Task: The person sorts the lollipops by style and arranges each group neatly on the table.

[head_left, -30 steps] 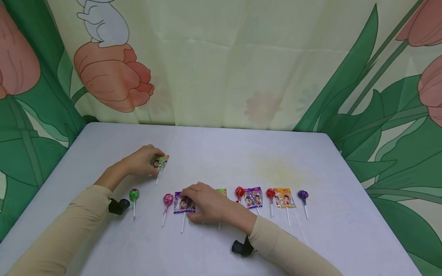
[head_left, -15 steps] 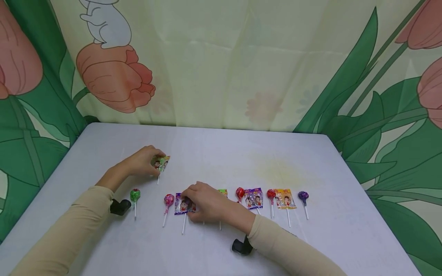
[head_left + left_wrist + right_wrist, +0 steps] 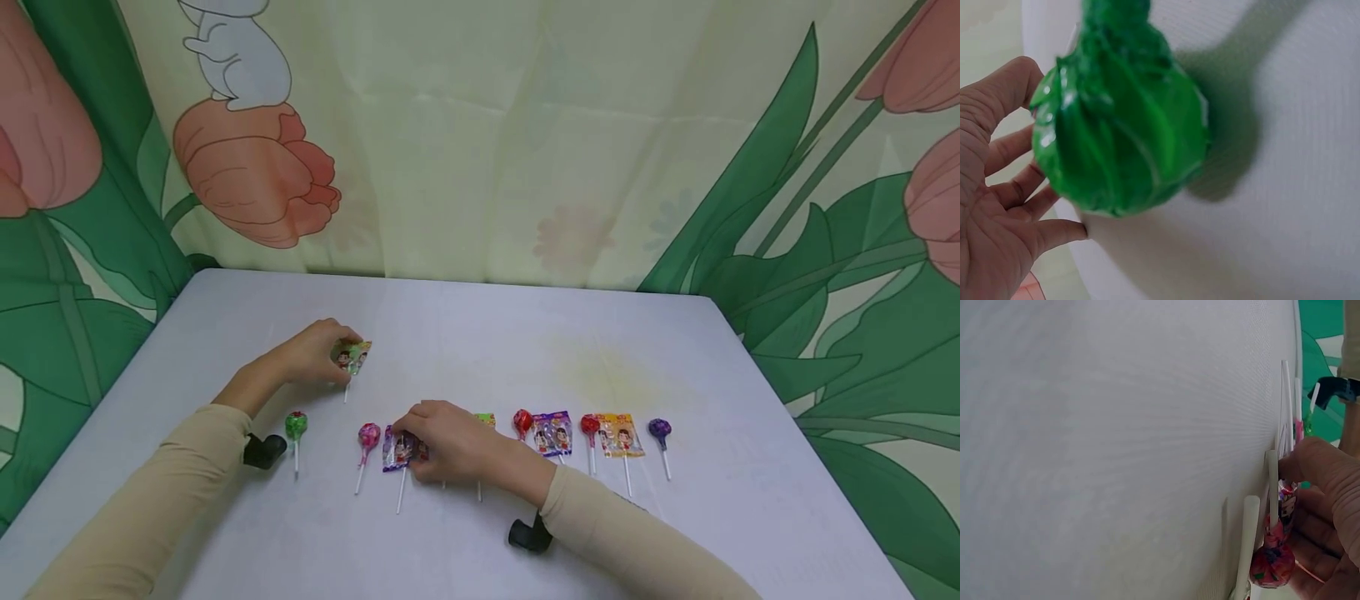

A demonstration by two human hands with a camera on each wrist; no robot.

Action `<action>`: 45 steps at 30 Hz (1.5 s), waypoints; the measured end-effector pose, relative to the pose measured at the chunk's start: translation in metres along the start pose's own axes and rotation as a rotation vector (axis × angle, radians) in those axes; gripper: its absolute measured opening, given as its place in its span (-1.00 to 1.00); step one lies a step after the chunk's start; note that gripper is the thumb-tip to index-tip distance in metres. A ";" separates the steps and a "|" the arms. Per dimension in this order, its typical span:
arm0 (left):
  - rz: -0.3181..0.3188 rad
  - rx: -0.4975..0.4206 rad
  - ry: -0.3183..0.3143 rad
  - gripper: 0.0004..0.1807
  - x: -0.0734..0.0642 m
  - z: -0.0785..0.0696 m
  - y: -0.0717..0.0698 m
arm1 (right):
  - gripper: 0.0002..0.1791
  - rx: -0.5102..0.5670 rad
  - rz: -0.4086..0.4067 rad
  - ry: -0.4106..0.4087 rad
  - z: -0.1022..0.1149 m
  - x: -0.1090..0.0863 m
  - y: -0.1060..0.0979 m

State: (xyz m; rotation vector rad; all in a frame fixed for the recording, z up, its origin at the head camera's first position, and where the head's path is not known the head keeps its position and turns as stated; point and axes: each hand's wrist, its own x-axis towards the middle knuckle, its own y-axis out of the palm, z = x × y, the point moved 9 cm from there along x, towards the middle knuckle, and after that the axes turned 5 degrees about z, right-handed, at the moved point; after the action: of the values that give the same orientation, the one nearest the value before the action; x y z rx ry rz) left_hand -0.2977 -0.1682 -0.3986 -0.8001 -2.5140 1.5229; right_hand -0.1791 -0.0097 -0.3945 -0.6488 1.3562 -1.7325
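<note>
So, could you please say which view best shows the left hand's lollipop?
The head view: its wrapper and stick show beyond the left hand. In the left wrist view, a round green lollipop mostly hides it; the right wrist view doesn't clearly show it.

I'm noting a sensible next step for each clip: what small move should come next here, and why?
Probably a slight lift of the purple packet by the right hand: its fingers and thumb are at that packet, while the left hand is occupied, holding a green packet farther back than the pink lollipop.
</note>
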 end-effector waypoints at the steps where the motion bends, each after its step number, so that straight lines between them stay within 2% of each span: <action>1: 0.004 0.000 -0.002 -0.32 0.000 0.000 0.000 | -0.52 0.008 0.001 0.000 0.000 0.000 0.000; 12: 0.004 -0.002 -0.008 -0.33 0.000 0.003 0.003 | -0.51 0.053 -0.022 -0.009 -0.003 0.001 -0.001; 22: 0.009 0.024 -0.008 -0.31 0.000 0.002 0.002 | -0.55 0.089 -0.110 -0.043 -0.010 0.002 -0.021; 30: 0.022 0.031 -0.017 -0.33 0.003 0.002 0.001 | -0.54 0.111 -0.126 0.025 -0.026 0.012 -0.035; 36: 0.020 0.039 0.001 -0.34 0.004 0.003 0.001 | -0.53 0.117 -0.115 0.083 -0.041 0.023 -0.039; 45: 0.030 0.040 0.015 -0.35 0.004 0.003 -0.001 | -0.53 0.082 -0.102 0.104 -0.053 0.045 -0.043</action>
State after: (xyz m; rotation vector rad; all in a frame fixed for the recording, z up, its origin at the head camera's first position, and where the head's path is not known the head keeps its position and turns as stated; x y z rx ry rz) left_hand -0.3025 -0.1694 -0.4002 -0.8437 -2.4632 1.5649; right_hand -0.2574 -0.0160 -0.3727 -0.5988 1.3349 -1.9164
